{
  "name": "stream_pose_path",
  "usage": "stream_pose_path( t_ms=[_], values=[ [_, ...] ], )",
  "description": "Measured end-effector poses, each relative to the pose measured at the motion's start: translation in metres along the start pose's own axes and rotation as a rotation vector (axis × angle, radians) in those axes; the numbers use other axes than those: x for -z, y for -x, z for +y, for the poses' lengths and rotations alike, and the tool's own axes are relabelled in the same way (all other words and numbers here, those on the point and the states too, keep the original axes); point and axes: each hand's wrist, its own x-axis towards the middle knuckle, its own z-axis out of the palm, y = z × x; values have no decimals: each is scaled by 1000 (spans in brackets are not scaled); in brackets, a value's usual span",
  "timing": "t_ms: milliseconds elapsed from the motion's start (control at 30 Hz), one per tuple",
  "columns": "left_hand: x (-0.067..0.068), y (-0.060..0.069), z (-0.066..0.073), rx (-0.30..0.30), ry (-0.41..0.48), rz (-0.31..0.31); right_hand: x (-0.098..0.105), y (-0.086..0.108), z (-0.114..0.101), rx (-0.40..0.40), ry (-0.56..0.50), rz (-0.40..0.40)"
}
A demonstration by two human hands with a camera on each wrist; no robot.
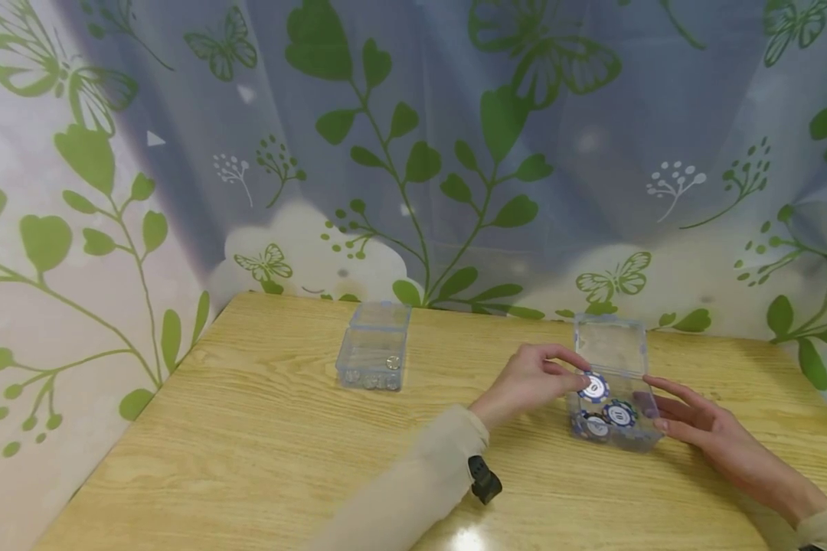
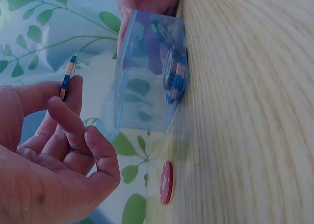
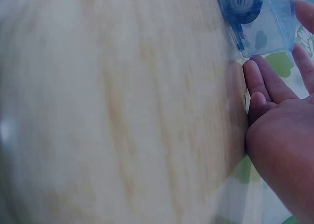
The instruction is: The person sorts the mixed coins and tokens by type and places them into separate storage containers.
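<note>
My left hand (image 1: 524,383) pinches a blue-and-white poker chip (image 1: 596,388) between thumb and index finger, over a clear plastic box (image 1: 627,441) with its lid raised. More chips (image 1: 620,414) lie inside that box, one marked 10; the right wrist view shows a chip (image 3: 241,4) marked 50. Against the box's right side rests my right hand (image 1: 720,436), its thumb near the front corner and its index finger by the hinge, fingers mostly straight. In the left wrist view, a red chip (image 2: 167,183) lies outside the box on the wooden table.
Further left stands a second clear box (image 1: 344,373), lid open, holding a round gold-coloured piece (image 1: 393,362) and several small clear pieces. A curtain (image 1: 413,161) printed with leaves and butterflies hangs behind the wooden table (image 1: 248,428).
</note>
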Motion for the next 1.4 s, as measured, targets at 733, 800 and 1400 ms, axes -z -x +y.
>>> stream_pose_path(
  t_ms=[733,800,1400],
  values=[
    [-28,-4,8,32,-73,69,1,1,-3,-42,22,-12],
    [-30,-4,8,36,-97,72,1,1,-3,-43,18,-14],
    [-34,-6,-1,9,-141,49,2,1,-1,-36,-3,-21]
  ],
)
